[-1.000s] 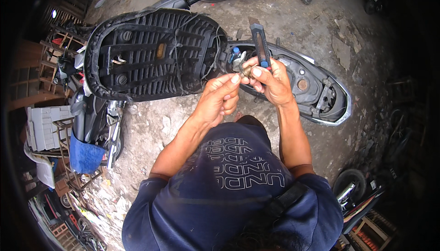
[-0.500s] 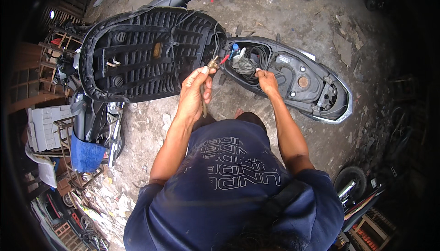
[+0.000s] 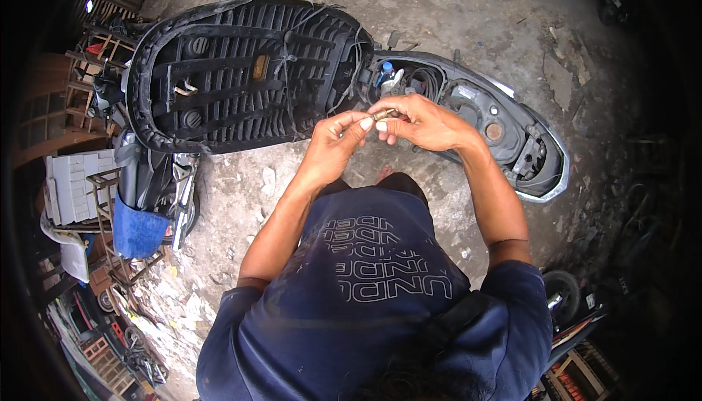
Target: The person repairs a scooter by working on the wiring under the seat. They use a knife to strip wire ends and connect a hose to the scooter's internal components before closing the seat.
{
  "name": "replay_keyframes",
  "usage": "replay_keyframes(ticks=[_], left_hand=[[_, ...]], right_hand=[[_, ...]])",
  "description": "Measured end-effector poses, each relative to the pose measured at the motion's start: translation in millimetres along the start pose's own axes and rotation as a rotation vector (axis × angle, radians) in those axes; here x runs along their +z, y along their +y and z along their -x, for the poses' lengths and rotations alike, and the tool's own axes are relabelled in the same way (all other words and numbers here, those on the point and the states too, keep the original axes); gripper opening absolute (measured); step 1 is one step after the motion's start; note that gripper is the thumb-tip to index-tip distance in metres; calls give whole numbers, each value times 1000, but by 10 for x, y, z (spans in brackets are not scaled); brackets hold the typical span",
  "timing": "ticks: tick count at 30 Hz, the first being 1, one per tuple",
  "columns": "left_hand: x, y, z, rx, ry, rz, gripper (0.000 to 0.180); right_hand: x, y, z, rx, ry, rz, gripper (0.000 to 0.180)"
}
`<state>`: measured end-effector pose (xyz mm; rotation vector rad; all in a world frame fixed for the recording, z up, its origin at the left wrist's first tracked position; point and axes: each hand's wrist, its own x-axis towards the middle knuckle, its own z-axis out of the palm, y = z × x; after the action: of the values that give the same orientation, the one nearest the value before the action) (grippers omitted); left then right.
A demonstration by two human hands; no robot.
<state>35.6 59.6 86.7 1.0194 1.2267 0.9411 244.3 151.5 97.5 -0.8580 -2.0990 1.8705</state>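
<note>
A small brass-coloured metal fitting (image 3: 381,115) is pinched between my two hands, in front of the scooter. My left hand (image 3: 338,143) grips its left end with thumb and forefinger. From the other side, my right hand (image 3: 422,123) closes on it, thumb below and fingers curled over; part of the fitting is hidden by the fingers. Just beyond the hands, the scooter's open storage compartment (image 3: 444,77) holds a blue-capped bottle (image 3: 386,70) and coiled dark cable or hose (image 3: 423,79).
The scooter's raised seat (image 3: 241,72) shows its black ribbed underside on the left. A fuel cap (image 3: 494,132) sits toward the tail on the right. Another motorbike with a blue cloth (image 3: 139,233) stands at the left. Rubble and scraps litter the concrete floor (image 3: 227,189).
My right hand has left the storage compartment's edge and come over to the fitting, closing on it. My left hand has shifted a little right and tilted the fitting toward it.
</note>
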Motion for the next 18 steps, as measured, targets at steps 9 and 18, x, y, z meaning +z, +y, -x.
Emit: replay_keyframes(ticks=[9,18], left_hand=[[-11,143,78,76,-59,-22,27],[24,342,285,-166,-113,205,29]], right_hand=[[86,-271,250,-57,151,166,30],[153,-226,360,-384,292,449,30]])
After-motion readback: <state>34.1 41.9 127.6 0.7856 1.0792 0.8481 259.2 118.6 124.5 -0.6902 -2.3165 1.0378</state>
